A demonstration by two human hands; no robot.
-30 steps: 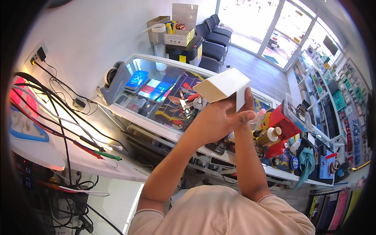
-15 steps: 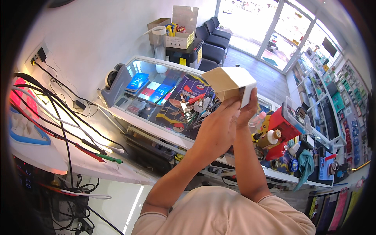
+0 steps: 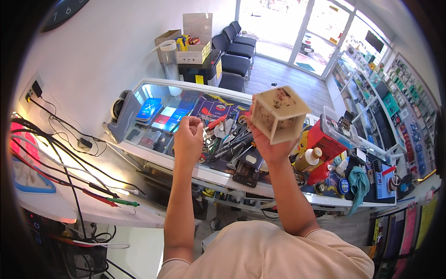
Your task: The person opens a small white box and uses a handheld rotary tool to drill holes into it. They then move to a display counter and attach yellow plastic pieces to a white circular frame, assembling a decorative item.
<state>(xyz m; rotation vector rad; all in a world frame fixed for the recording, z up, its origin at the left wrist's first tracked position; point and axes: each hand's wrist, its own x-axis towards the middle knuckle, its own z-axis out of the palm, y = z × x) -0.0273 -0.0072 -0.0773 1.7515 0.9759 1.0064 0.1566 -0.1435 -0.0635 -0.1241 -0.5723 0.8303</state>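
A cream, cube-shaped box (image 3: 281,109) with open-looking sides and dark specks and stains is held up over the counter, tilted. My right hand (image 3: 267,148) grips it from below and from the left side. My left hand (image 3: 187,135) is apart from the box, raised above the counter's left part, its fingers curled in toward the thumb. Whatever may be between those fingertips is hidden. Beneath and between the hands lies a pile of hand tools (image 3: 230,135), screwdrivers among them. A dark phone-like device (image 3: 246,173) rests at the counter's near edge.
The glass-topped counter (image 3: 139,151) also bears blue boxes (image 3: 148,109), a grey tape dispenser (image 3: 124,114), a red container (image 3: 327,139), a gold-coloured bottle (image 3: 307,159) and a teal cloth (image 3: 358,183). Cables (image 3: 69,153) hang at the left. Chairs (image 3: 234,53) stand beyond.
My left hand has let go of the box and moved left and away. My right hand now holds the box alone, turned so its stained faces show. The view has shifted slightly.
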